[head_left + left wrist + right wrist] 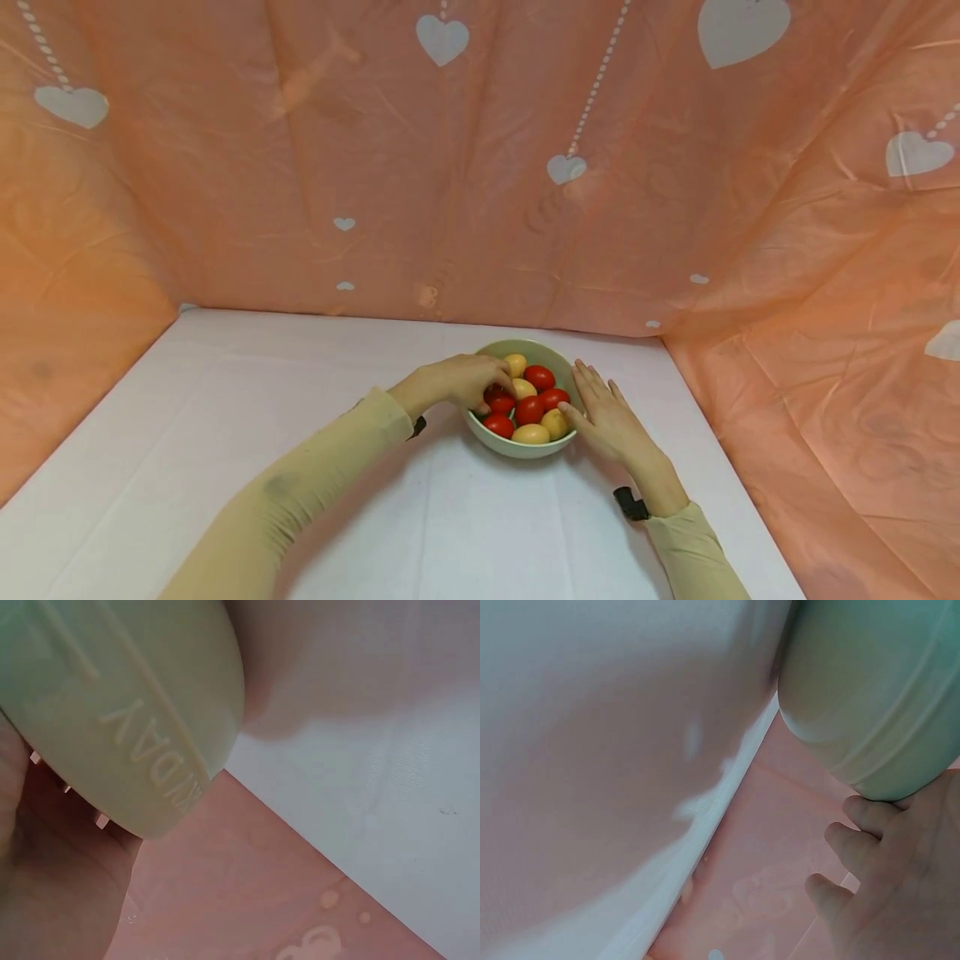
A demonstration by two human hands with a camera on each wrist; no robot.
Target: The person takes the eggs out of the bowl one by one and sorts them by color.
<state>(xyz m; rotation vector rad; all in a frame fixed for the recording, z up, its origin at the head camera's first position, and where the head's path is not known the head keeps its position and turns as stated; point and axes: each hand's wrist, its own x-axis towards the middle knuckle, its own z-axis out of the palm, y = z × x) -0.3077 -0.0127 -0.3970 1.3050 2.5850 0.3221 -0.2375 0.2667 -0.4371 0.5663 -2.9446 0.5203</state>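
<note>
A pale green bowl (517,450) stands near the back of the table, holding several red and yellow eggs. My left hand (468,379) reaches over its left rim, with fingers curled around a red egg (498,403) inside. Close by lie another red egg (528,410) and a yellow egg (531,434). Against the right side of the bowl rests my right hand (611,421), fingers extended and thumb at the rim. In the left wrist view, raised lettering marks the bowl's outer wall (150,727), which hides the left fingertips. The right wrist view has the right fingers (855,847) beside the wall.
A white cloth covers the table (285,375). Orange sheeting (450,208) printed with white hearts rises close behind the bowl and along both sides. Dark wrist straps (631,503) show at the cuffs of beige sleeves (322,467).
</note>
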